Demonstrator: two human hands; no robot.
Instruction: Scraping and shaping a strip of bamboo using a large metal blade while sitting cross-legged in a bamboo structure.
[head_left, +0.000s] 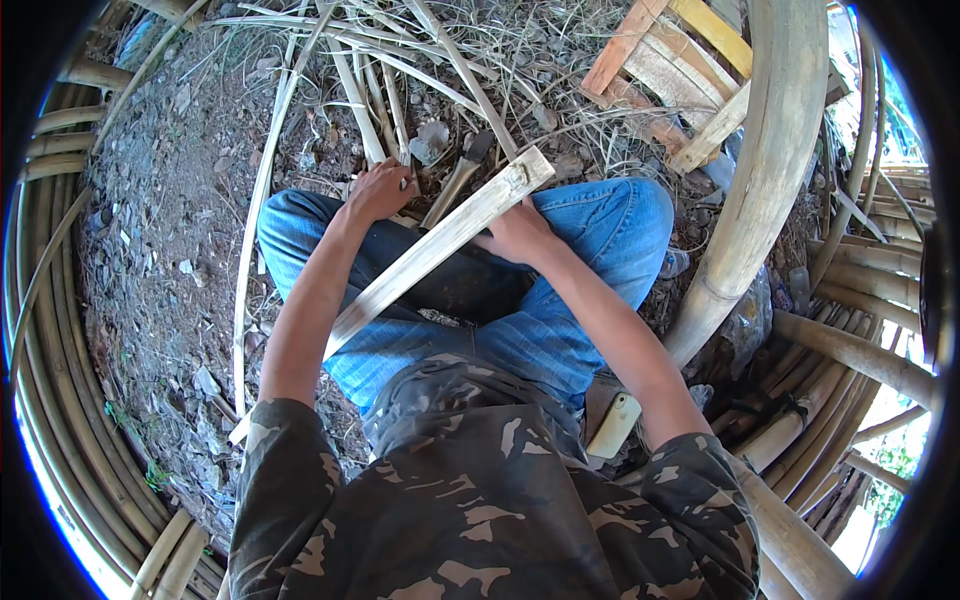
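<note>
hands on bamboo slat (across lap)

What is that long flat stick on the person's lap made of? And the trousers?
The long flat strip looks like split bamboo: pale, dry and matte, with lengthwise grain, like the round bamboo poles nearby. The right hand rests on it; the left hand is beside it. The trousers look like blue denim, a faded woven cloth.
</note>
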